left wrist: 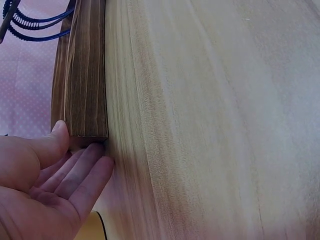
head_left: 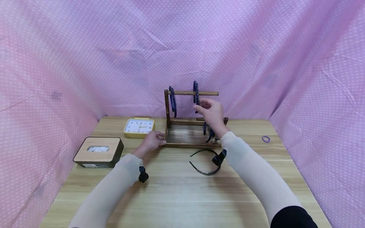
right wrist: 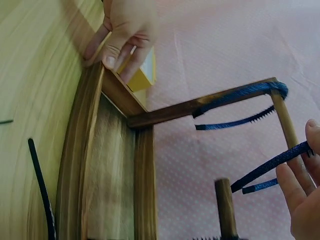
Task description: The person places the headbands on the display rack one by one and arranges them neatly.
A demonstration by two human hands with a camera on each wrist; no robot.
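My right hand pinches a dark blue toothed headband that hangs over the upper bar of a wooden rack. To its left, a second dark blue headband hangs near the upright post. My left hand grips the tray's front left corner, thumb on one side and fingers against the end of the wood. Lower down on the right, more dark headbands hang by the short bar, partly hidden behind my right wrist.
A thin black headband lies on the table in front of the rack. Left of the rack are a yellow clock and a tissue box. A purple hair tie lies at the right. Pink dotted cloth surrounds the table.
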